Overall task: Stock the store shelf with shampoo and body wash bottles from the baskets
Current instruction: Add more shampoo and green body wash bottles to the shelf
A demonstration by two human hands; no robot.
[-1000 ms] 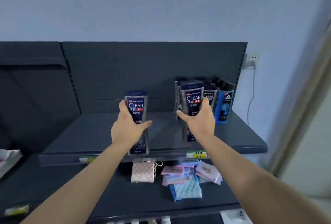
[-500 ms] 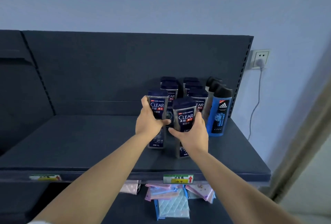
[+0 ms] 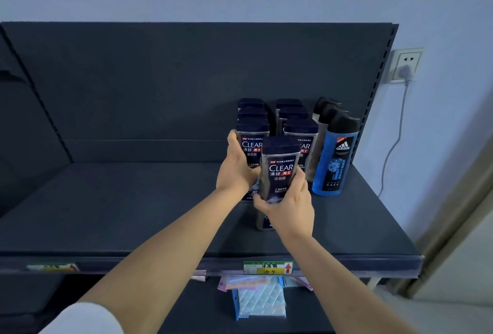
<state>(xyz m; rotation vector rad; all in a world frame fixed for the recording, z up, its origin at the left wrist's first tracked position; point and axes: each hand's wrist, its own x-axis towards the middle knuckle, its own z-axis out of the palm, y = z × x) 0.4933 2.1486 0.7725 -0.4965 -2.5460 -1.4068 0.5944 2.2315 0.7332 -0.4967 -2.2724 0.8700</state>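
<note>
Both carried bottles have been moved closer to the stocked rows than they were half a second earlier, and they are now seen overlapping. The left hand (image 3: 236,173) is curled round a dark navy, flat-sided plastic CLEAR bottle (image 3: 252,147), which is gripped from its left side. This left bottle is held upright directly in front of the left column of matching CLEAR bottles (image 3: 252,111). The right hand (image 3: 289,208) is wrapped round the lower half of a second navy CLEAR bottle (image 3: 278,168), which is held upright, nearest the camera, and overlaps the left bottle's right edge. Its base is seen at the surface of the dark grey metal shelf (image 3: 120,205); whether contact is made cannot be told. Behind it stands the right column of CLEAR bottles (image 3: 300,131). Beside that column, to the right, a row of black-capped body wash bottles (image 3: 333,163) is stood, the front one blue and marked adidas. A green and yellow price label (image 3: 268,267) is fixed to the shelf's front edge. Pastel quilted pouches (image 3: 260,300) are laid on the lower shelf. A white wall socket (image 3: 406,65) with a plug inserted is mounted on the wall at the right.
</note>
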